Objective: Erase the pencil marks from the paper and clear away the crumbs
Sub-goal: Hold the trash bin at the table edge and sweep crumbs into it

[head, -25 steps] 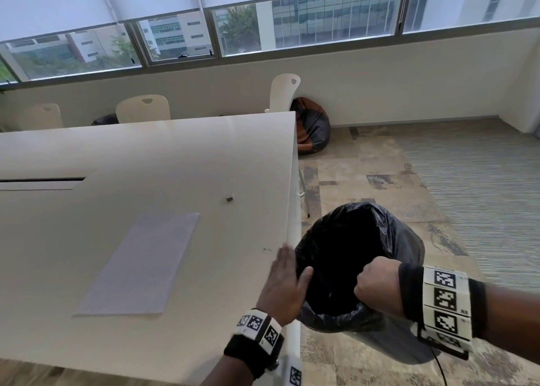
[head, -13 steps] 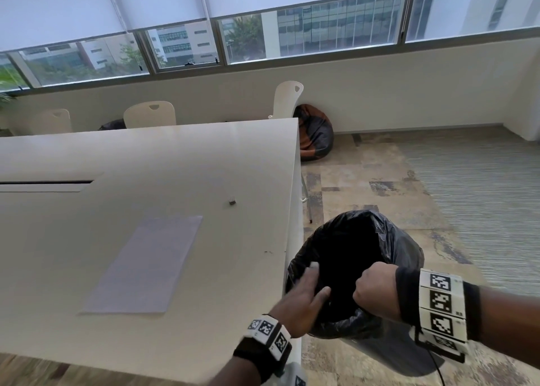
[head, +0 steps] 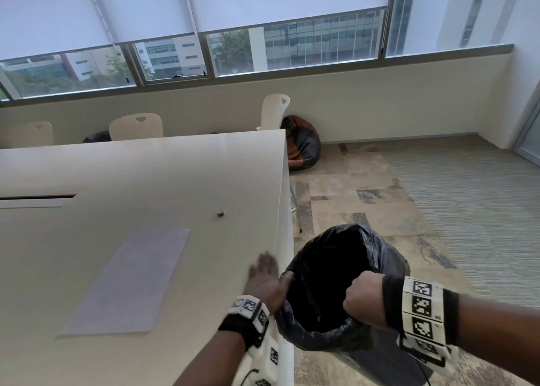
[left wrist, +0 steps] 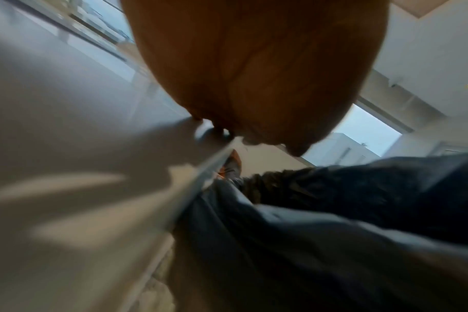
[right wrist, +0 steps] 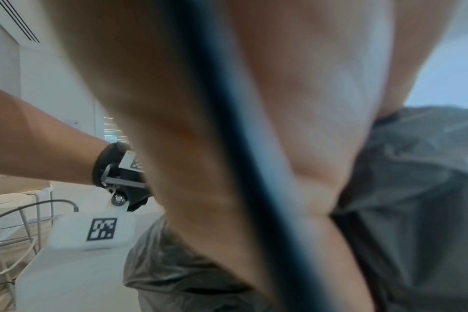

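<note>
- Left hand (head: pixel 264 277): laid flat on the bench (head: pixel 146 181) at its near right edge, fingers straight and together, grasping nothing; thumb reaches over the edge toward the bin liner (head: pixel 377 248). Blurred in the head view.
- Right hand (head: pixel 363 299): clenched round the near rim of the bin liner, holding the black bin just beside the bench's right edge, mouth open and tilted toward the bench.
- Both wrists carry bands with black-and-white square code markers (head: pixel 420 306); no readable lettering on them or anywhere else.
- Paper (head: pixel 128 280): lies flat on the bench, left of the left hand and apart from it. No pencil marks can be made out on it at this size.
- Crumbs: too small to confirm in any view.
- A small dark object (head: pixel 221 212), possibly the eraser, sits on the bench farther out, between the paper and the right edge; its identity cannot be told.
- Far side: white chairs (head: pixel 137 127) along the bench, a beanbag (head: pixel 301 146) on the floor by the wall, windows with blinds part-lowered.
- Left wrist view only: underside of the left hand (left wrist: pixel 254 73) pressed to the bench (left wrist: pixel 67 126), liner folds (left wrist: pixel 334 211) tight against the bench edge.
- Right wrist view only: the left forearm and its wrist unit (right wrist: pixel 94 230) over the bench corner, and a dark cord (right wrist: pixel 227 147) crossing the right hand (right wrist: pixel 294 105).
</note>
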`<action>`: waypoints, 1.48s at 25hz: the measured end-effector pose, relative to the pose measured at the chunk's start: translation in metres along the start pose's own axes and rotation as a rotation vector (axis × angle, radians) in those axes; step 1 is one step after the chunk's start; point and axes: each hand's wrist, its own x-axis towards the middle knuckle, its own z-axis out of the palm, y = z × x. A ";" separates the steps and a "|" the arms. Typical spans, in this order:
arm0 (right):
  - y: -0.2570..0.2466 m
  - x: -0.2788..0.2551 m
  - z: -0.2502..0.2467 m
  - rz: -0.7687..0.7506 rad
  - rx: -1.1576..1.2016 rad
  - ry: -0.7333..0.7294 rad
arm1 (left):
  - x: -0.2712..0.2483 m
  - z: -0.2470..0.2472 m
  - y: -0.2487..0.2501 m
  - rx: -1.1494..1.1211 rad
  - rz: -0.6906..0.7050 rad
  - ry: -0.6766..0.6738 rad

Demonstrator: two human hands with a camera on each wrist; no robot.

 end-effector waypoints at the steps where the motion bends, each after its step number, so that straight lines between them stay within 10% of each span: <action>1: 0.001 0.000 -0.001 0.008 0.014 -0.003 | -0.005 0.002 0.016 -0.071 0.130 -0.065; 5: 0.001 -0.001 0.000 -0.002 0.020 0.014 | -0.008 -0.012 0.021 -0.350 0.330 0.076; 8: 0.000 0.000 0.004 0.010 0.049 0.016 | 0.023 -0.035 -0.039 -0.091 0.033 0.266; 12: -0.004 -0.002 0.004 0.008 0.063 0.007 | 0.049 -0.059 -0.095 0.033 -0.319 0.132; 20: -0.006 -0.004 0.003 0.011 0.070 -0.003 | 0.030 -0.032 0.025 -0.196 0.315 -0.205; 22: -0.004 -0.005 0.001 0.010 0.062 0.004 | 0.021 -0.038 0.026 -0.301 0.379 -0.075; 25: -0.004 -0.007 0.000 0.007 0.041 0.003 | 0.031 -0.052 -0.027 -0.060 0.070 0.197; 29: -0.006 -0.008 0.001 0.003 0.047 0.011 | 0.021 -0.044 -0.071 0.110 -0.317 0.062; 37: -0.004 -0.014 0.004 -0.036 0.022 0.008 | -0.061 0.008 0.036 -0.365 0.326 -0.095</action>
